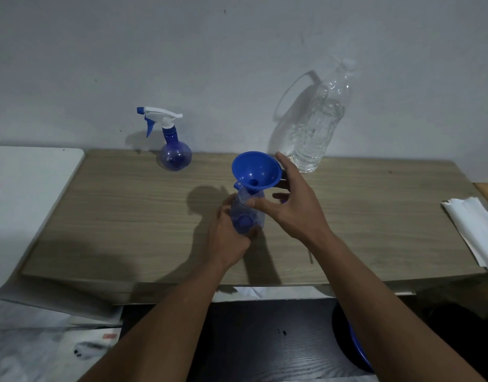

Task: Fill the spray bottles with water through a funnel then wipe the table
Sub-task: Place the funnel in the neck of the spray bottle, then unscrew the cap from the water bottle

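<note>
Seated blue funnel [256, 169] in uncapped spray bottle [247, 216] at mid-table [127, 216].
Gripped bottle's belly with left hand [227, 238], probably against tipping; spread right hand [292, 205] beside funnel rim, likely steadying. Held long axis roughly upright, funnel mouth up, near water bottle [317, 125] for pouring.

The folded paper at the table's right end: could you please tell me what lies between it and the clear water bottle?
Nothing: the head view shows only bare wooden tabletop between the water bottle and the folded paper.
</note>
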A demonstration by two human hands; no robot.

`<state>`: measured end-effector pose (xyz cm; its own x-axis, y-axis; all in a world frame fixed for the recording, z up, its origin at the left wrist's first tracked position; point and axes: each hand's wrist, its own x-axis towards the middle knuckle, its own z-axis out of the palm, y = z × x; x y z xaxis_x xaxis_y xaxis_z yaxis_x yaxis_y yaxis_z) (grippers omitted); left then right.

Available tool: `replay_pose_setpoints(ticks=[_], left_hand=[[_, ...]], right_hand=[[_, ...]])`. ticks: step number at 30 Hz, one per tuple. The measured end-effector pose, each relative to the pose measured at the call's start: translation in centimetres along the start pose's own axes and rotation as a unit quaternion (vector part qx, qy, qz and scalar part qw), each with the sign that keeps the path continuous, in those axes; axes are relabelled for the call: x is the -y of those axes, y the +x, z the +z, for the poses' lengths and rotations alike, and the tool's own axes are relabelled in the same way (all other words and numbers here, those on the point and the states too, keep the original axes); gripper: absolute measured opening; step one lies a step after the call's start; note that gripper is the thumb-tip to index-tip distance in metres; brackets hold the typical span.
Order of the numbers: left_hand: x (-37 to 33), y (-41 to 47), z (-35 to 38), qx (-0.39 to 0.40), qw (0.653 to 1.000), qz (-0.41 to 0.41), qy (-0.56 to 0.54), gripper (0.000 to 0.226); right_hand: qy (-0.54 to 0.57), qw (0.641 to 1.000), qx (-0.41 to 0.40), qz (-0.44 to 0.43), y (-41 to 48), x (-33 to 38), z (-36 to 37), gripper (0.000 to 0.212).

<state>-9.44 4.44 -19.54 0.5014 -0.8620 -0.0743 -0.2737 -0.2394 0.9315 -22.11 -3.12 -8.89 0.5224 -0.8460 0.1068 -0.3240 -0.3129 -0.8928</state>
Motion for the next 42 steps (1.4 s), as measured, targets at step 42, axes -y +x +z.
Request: replay_pose_setpoints(ticks=[42], left_hand=[[-15.0,20.0,17.4,-0.143,0.989,0.037,0.014,0.098]], right_hand=[[-0.083,0.994,-0.056,-0.047,19.3,-4.6,-17.4,0.081]])
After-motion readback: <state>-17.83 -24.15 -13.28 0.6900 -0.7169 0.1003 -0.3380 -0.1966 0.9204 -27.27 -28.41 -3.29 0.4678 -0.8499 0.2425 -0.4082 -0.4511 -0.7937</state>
